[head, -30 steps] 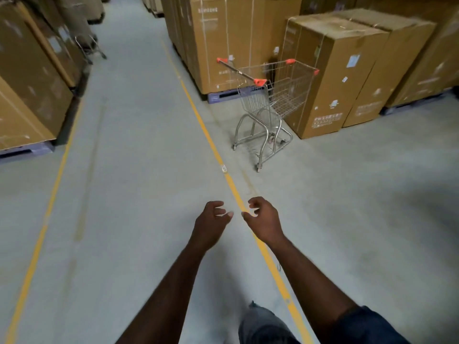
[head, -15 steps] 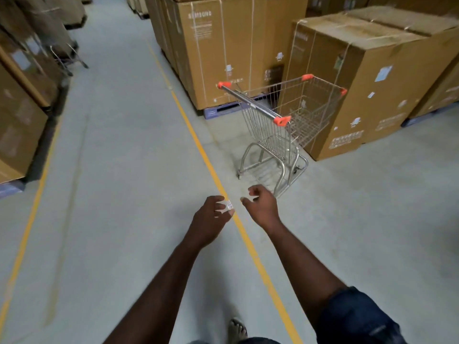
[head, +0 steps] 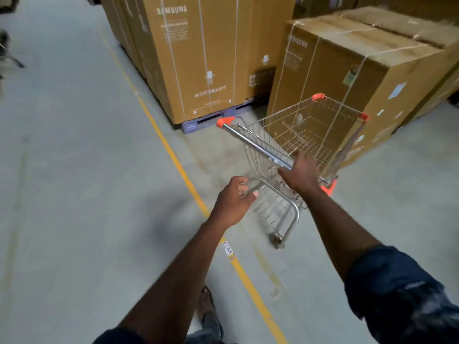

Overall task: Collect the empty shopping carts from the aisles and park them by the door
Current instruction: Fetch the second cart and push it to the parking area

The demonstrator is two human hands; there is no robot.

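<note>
Aisle view: an empty shopping cart (head: 305, 135) stands centre right, just beside tall cardboard boxes (head: 347, 70). Our right hand (head: 301, 176) curls its fingers round the handle (head: 253, 145). Our left hand (head: 233, 202) hovers loosely curled, holding nothing. We judge collection barely begun, with parking wholly ahead.

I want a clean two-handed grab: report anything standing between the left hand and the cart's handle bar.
Nothing visible does. The left hand hovers in open air short of the handle bar, whose free stretch lies beside the right hand gripping it. The cardboard boxes stand beyond the shopping cart.
</note>
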